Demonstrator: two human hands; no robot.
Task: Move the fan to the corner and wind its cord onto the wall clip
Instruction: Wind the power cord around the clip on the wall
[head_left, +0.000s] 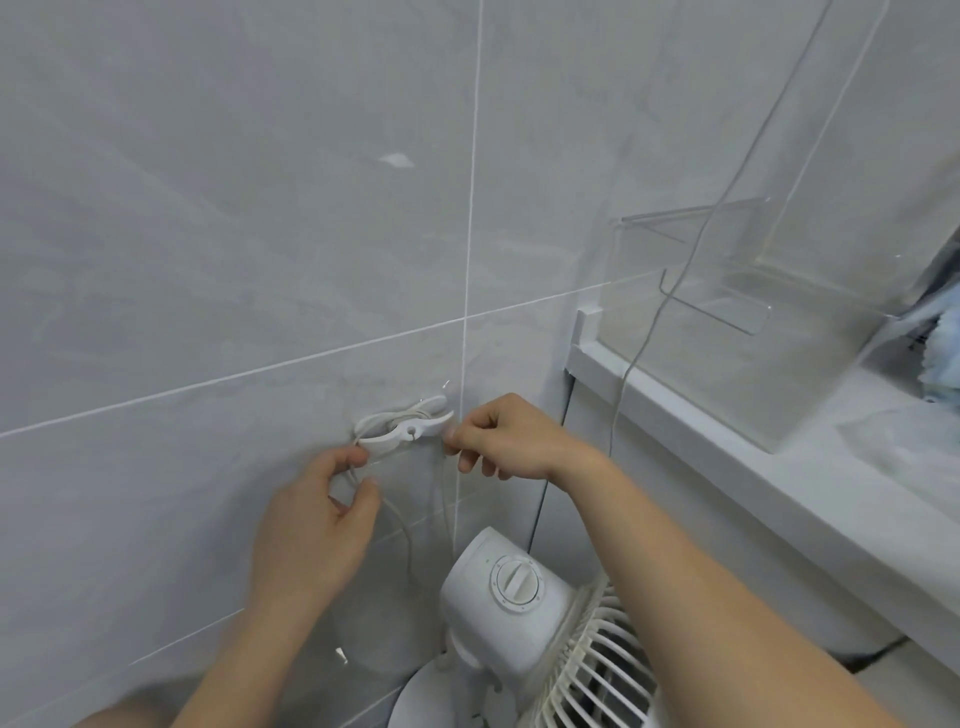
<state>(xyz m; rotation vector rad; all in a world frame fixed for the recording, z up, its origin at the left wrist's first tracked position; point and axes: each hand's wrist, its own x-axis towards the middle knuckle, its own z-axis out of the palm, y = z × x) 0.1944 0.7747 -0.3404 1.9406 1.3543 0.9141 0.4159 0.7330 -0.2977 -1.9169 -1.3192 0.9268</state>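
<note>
A white wall clip (410, 429) is stuck to the grey tiled wall, with turns of thin white cord (405, 530) lying across it and hanging below. My left hand (317, 525) pinches the cord just under the clip's left end. Curled fingers of my right hand (506, 441) pinch the cord at the clip's right end. The white fan (519, 603) stands on the floor in the corner below, its dial on top and its grille facing right.
A white ledge (727, 447) runs along the right with a clear acrylic box (779, 291) on it. Another thin cable (670, 306) hangs down in front of the box. Blue-white cloth (943, 358) lies at the far right edge.
</note>
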